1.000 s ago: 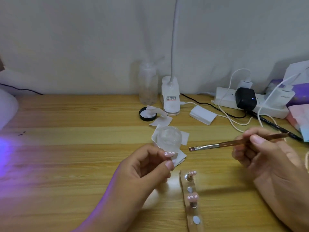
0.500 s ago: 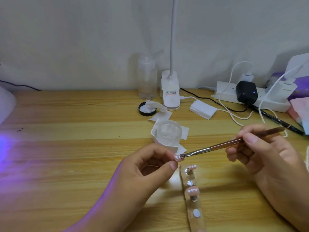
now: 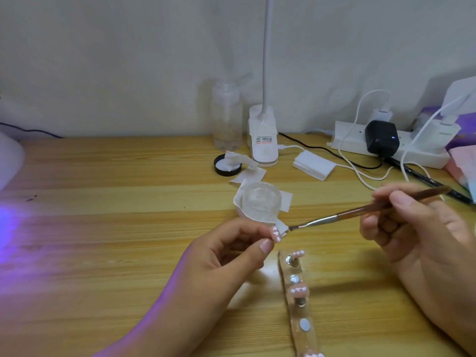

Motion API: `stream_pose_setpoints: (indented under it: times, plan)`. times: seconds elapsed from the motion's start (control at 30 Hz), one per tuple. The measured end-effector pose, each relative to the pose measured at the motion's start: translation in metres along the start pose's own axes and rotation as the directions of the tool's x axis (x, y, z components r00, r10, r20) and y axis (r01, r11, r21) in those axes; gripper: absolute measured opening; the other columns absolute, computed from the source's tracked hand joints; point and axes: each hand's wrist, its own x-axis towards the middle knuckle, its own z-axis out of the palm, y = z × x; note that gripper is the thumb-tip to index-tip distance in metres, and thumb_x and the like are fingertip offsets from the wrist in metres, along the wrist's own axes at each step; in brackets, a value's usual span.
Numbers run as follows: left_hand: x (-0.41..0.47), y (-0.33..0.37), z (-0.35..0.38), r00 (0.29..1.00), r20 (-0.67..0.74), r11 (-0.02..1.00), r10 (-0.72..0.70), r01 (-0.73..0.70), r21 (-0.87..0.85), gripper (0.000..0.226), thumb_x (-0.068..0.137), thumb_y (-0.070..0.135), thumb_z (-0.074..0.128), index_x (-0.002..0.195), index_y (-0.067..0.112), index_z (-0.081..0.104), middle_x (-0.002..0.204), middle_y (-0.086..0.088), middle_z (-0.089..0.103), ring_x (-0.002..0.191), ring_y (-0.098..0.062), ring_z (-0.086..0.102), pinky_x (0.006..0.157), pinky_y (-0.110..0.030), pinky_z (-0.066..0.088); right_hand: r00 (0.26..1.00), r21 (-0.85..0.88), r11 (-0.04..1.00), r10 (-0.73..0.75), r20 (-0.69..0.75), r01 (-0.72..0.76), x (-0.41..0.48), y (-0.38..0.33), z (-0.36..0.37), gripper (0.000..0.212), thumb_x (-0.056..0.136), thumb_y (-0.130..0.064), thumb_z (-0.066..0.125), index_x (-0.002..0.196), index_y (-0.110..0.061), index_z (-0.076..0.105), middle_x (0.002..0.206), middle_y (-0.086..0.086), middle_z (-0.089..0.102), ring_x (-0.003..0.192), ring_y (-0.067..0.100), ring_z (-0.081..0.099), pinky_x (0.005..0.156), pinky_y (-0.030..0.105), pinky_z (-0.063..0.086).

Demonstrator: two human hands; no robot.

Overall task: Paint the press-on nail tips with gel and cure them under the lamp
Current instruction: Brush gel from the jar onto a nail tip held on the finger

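The left hand [image 3: 226,256] pinches the small pink nail tip with white dots [image 3: 276,233] above the wooden desk [image 3: 103,228], while the thin brown-handled brush [image 3: 360,210], in the grip of the right hand [image 3: 417,228], slants down-left, its bristles just right of that tip.

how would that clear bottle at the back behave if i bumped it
The bottle is tall, narrow and looks nearly empty, so it is probably light and apt to tip. Its body looks round, so once down it would likely roll. Its clear wall looks smooth, perhaps slippery to grip.
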Motion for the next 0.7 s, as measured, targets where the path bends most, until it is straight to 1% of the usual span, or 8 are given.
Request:
stream_pose_setpoints:
  times: [0.03, 0.1, 0.23, 0.37, 0.5, 0.6, 0.67, 0.7]
  plan:
    - [0.0001, 0.0000, 0.0000, 1.000, -0.003, 1.000, -0.004, 0.004, -0.003, 0.011, 0.079, 0.034, 0.071, 0.089, 0.031, 0.075, 0.087, 0.009, 0.071, 0.075, -0.002, 0.062, 0.071, -0.012, 0.048, 1.000, -0.009, 1.000, -0.007, 0.010, 0.007, 0.0004, 0.0003, -0.0005, 0.013, 0.079, -0.035, 0.076, 0.081, -0.022, 0.074, 0.066, 0.001, 0.067, 0.063, 0.009, 0.065, 0.061, 0.017, 0.053]
    - [0.0001, -0.0004, 0.0001, 1.000, -0.004, 1.000, -0.009, 0.009, -0.004, 0.011, 0.079, 0.030, 0.068, 0.088, 0.031, 0.075, 0.084, 0.010, 0.071, 0.075, -0.003, 0.063, 0.072, -0.013, 0.049, 1.000, -0.025, 1.000, -0.003, 0.029, 0.004, -0.0004, -0.0004, 0.0005, 0.029, 0.071, -0.048, 0.078, 0.084, -0.022, 0.075, 0.066, 0.002, 0.068, 0.064, 0.010, 0.065, 0.062, 0.018, 0.053]
    - [-0.0002, -0.0001, 0.0005, 1.000, -0.002, 1.000, -0.011, 0.011, -0.011, 0.009, 0.078, 0.029, 0.069, 0.085, 0.031, 0.076, 0.082, 0.010, 0.071, 0.074, -0.004, 0.064, 0.072, -0.013, 0.050, 0.999, -0.061, 0.998, -0.009, 0.031, 0.011, -0.0016, 0.0020, 0.0009, 0.035, 0.070, -0.053, 0.080, 0.083, -0.021, 0.074, 0.065, 0.006, 0.068, 0.062, 0.013, 0.066, 0.062, 0.019, 0.054]
    - [-0.0002, -0.0008, -0.0001, 1.000, 0.008, 1.000, -0.014, 0.015, -0.016, 0.015, 0.074, 0.039, 0.072, 0.086, 0.031, 0.075, 0.084, 0.008, 0.072, 0.074, -0.003, 0.064, 0.072, -0.014, 0.050, 0.999, -0.068, 0.998, 0.001, 0.048, 0.002, -0.0037, 0.0019, 0.0036, 0.036, 0.069, -0.054, 0.080, 0.082, -0.021, 0.073, 0.064, 0.006, 0.067, 0.062, 0.014, 0.066, 0.061, 0.019, 0.054]
    - [-0.0006, -0.0015, 0.0001, 1.000, 0.013, 1.000, -0.007, 0.007, 0.005, 0.017, 0.073, 0.043, 0.070, 0.085, 0.032, 0.074, 0.080, 0.011, 0.070, 0.072, -0.001, 0.062, 0.069, -0.012, 0.048, 0.996, -0.073, 0.997, 0.041, 0.083, -0.035, -0.0060, -0.0002, 0.0046, 0.039, 0.061, -0.055, 0.085, 0.075, -0.021, 0.073, 0.063, 0.004, 0.064, 0.057, 0.014, 0.064, 0.058, 0.019, 0.053]
    - [-0.0002, -0.0021, 0.0000, 1.000, 0.005, 1.000, -0.001, 0.001, 0.003, 0.019, 0.072, 0.044, 0.069, 0.086, 0.032, 0.074, 0.080, 0.012, 0.070, 0.074, -0.002, 0.063, 0.071, -0.013, 0.049, 0.994, -0.073, 0.996, 0.062, 0.090, -0.055, -0.0075, -0.0032, 0.0073, 0.041, 0.058, -0.054, 0.087, 0.074, -0.019, 0.072, 0.065, 0.005, 0.063, 0.056, 0.015, 0.064, 0.056, 0.020, 0.053]
    - [0.0002, -0.0025, -0.0004, 1.000, -0.004, 1.000, -0.016, 0.016, -0.010, 0.020, 0.070, 0.045, 0.069, 0.086, 0.033, 0.074, 0.083, 0.009, 0.071, 0.074, -0.004, 0.065, 0.072, -0.015, 0.051, 0.995, -0.050, 0.998, 0.042, 0.086, -0.038, -0.0072, -0.0020, 0.0054, 0.033, 0.062, -0.047, 0.087, 0.074, -0.019, 0.073, 0.068, 0.004, 0.063, 0.057, 0.015, 0.064, 0.057, 0.020, 0.053]
    - [0.0003, -0.0027, -0.0004, 1.000, -0.008, 1.000, -0.023, 0.023, -0.017, 0.021, 0.069, 0.045, 0.070, 0.086, 0.033, 0.074, 0.083, 0.008, 0.072, 0.074, -0.004, 0.065, 0.071, -0.015, 0.051, 0.996, -0.031, 0.999, 0.015, 0.084, -0.012, -0.0060, 0.0006, 0.0024, 0.021, 0.070, -0.038, 0.082, 0.074, -0.019, 0.073, 0.068, 0.003, 0.064, 0.058, 0.014, 0.064, 0.058, 0.020, 0.053]
